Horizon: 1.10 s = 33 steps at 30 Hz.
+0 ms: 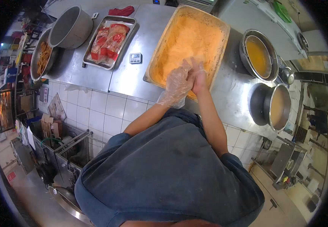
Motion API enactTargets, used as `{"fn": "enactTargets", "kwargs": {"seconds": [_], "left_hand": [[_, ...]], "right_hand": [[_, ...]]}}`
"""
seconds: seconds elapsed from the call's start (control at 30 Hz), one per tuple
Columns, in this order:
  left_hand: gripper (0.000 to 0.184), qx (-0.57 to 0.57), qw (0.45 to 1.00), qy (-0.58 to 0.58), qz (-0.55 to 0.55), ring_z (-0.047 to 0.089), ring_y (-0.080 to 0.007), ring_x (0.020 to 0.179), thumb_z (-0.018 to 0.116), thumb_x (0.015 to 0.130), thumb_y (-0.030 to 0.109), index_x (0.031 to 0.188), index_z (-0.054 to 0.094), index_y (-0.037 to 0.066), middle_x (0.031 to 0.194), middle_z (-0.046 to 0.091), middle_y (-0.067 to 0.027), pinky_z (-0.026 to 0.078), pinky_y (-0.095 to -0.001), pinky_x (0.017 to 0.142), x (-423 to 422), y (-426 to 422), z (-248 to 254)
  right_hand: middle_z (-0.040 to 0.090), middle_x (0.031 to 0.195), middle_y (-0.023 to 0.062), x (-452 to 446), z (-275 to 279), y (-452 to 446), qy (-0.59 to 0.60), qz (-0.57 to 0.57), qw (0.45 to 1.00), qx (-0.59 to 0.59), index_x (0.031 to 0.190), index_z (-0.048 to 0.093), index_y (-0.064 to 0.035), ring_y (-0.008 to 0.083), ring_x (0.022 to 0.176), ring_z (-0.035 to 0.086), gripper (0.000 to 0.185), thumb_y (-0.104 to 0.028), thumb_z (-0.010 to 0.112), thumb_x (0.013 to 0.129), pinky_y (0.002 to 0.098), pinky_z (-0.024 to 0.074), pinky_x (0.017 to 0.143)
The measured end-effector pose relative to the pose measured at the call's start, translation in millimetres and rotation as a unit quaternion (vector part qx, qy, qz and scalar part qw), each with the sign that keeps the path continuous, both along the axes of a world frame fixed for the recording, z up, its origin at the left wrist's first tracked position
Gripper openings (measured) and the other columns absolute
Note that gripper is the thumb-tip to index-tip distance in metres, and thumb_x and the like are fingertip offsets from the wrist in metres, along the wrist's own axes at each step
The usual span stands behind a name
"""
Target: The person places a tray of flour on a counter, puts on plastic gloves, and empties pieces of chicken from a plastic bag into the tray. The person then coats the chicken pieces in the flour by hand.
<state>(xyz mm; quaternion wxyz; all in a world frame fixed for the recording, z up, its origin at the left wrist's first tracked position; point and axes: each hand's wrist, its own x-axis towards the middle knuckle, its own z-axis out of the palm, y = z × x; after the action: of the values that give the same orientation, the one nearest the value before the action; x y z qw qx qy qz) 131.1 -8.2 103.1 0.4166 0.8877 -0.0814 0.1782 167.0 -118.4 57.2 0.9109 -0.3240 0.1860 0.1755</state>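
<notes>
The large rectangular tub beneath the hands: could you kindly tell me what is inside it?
Inside the tub lies an orange, powdery-looking layer. The left hand and right hand hide part of its near end; whatever is beneath them cannot be seen.

Left hand [176,84] and right hand [199,76] overlap, fingers blurred, contents unclear. Tray [164,44] near edge partly hidden behind them. Timer [135,58] digits too small. Pot [69,28] partly covers bowl [49,65]. Worktop [127,81] partly hidden.

A crinkled clear glove [176,84], worn, above the six-o'clock rim of a rectangular tub [162,42] of orange powder [196,39] on the bench [128,81].
</notes>
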Motion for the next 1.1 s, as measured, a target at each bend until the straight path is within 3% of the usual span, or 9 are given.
{"fn": "enactTargets", "kwargs": {"seconds": [0.1,0.2,0.4,0.53,0.6,0.8,0.9,1.0,1.1], "left_hand": [[0.019,0.039,0.996,0.068,-0.047,0.067,-0.0385,0.078,0.072,0.076,0.011,0.093,0.071,0.004,0.085,0.069,-0.0194,0.052,-0.0483,0.069,6.7,5.4,-2.0],[0.014,0.062,0.997,0.017,-0.049,0.066,-0.0387,0.074,0.068,0.085,0.018,0.088,0.074,0.006,0.078,0.069,-0.0191,0.051,-0.0482,0.066,1.8,6.9,-8.2],[0.014,-0.001,0.997,-0.022,-0.068,0.064,-0.0396,0.072,0.072,0.084,0.018,0.087,0.074,0.004,0.075,0.066,-0.0187,0.049,-0.0488,0.065,-9.0,0.8,-10.0],[0.013,-0.002,0.995,-0.001,-0.095,0.064,-0.0392,0.074,0.073,0.083,0.016,0.085,0.073,0.003,0.076,0.066,-0.0183,0.049,-0.0483,0.065,-9.8,3.6,-3.1],[0.012,0.0,0.995,0.011,-0.102,0.064,-0.0391,0.074,0.073,0.083,0.015,0.083,0.073,0.003,0.076,0.066,-0.0178,0.05,-0.0481,0.065,-12.3,4.7,0.9],[0.011,0.012,0.994,0.05,-0.096,0.067,-0.0384,0.076,0.074,0.083,0.014,0.085,0.074,0.003,0.079,0.069,-0.0177,0.053,-0.0466,0.069,-32.0,-3.7,7.2],[0.011,-0.073,0.992,0.072,-0.076,0.069,-0.0366,0.079,0.075,0.084,0.014,0.088,0.075,0.003,0.082,0.071,-0.0186,0.054,-0.0434,0.071,-30.7,1.0,6.8],[0.011,-0.049,0.998,-0.01,-0.043,0.07,-0.0353,0.075,0.075,0.084,0.013,0.089,0.075,0.003,0.082,0.072,-0.0191,0.055,-0.0407,0.069,-29.9,2.7,10.7],[0.014,-0.133,0.991,0.015,-0.023,0.07,-0.0345,0.071,0.075,0.084,0.014,0.088,0.074,0.001,0.077,0.071,-0.0187,0.054,-0.0393,0.067,-22.0,7.7,3.7]], "right_hand": [[0.039,0.157,0.016,-2.5,-0.7,2.1,-0.011,0.004,1.0,-0.013,0.156,0.032,-0.0166,0.0352,0.134,0.046,0.066,-0.058,0.029,0.106,0.0482,0.0403,0.112],[0.041,0.156,0.0115,4.6,-4.8,2.3,-0.036,-0.067,0.995,-0.068,0.159,0.022,-0.0146,0.0356,0.137,0.043,0.068,-0.053,0.036,0.105,0.048,0.0394,0.114],[0.036,0.155,0.0117,18.1,-10.4,-1.4,-0.035,-0.118,0.986,0.108,0.153,0.035,-0.0256,0.0411,0.142,0.036,0.055,-0.052,0.036,0.105,0.0673,0.0344,0.11],[0.023,0.163,0.0101,29.3,-47.7,-8.7,-0.113,0.034,0.991,-0.066,0.157,0.025,-0.0256,0.0406,0.147,0.027,0.069,-0.062,0.038,0.1,0.0702,0.0264,0.112],[0.024,0.161,0.0125,22.6,-18.5,-0.5,0.045,-0.068,0.992,0.096,0.159,0.02,-0.0238,0.0466,0.146,0.024,0.087,-0.076,0.04,0.093,0.0776,0.0277,0.106],[0.015,0.163,0.0143,31.9,-22.2,-13.6,0.018,-0.066,0.991,0.114,0.16,0.009,-0.0261,0.0473,0.147,0.02,0.103,-0.08,0.053,0.084,0.08,0.0267,0.105],[0.023,0.162,0.0117,33.1,14.5,2.6,0.068,-0.156,0.983,0.063,0.161,0.006,-0.0188,0.0408,0.148,0.023,0.105,-0.075,0.055,0.086,0.0633,0.0295,0.115],[0.042,0.152,0.0131,70.5,-76.1,-12.0,0.133,-0.196,0.915,0.326,0.155,0.03,-0.0128,0.0413,0.137,0.043,0.087,-0.068,0.054,0.092,0.0526,0.0438,0.107],[0.057,0.132,0.0126,81.2,-91.6,-9.7,0.06,-0.231,0.968,0.083,0.143,0.044,-0.0087,0.0365,0.123,0.054,0.072,-0.063,0.05,0.096,0.0457,0.048,0.101]]}}
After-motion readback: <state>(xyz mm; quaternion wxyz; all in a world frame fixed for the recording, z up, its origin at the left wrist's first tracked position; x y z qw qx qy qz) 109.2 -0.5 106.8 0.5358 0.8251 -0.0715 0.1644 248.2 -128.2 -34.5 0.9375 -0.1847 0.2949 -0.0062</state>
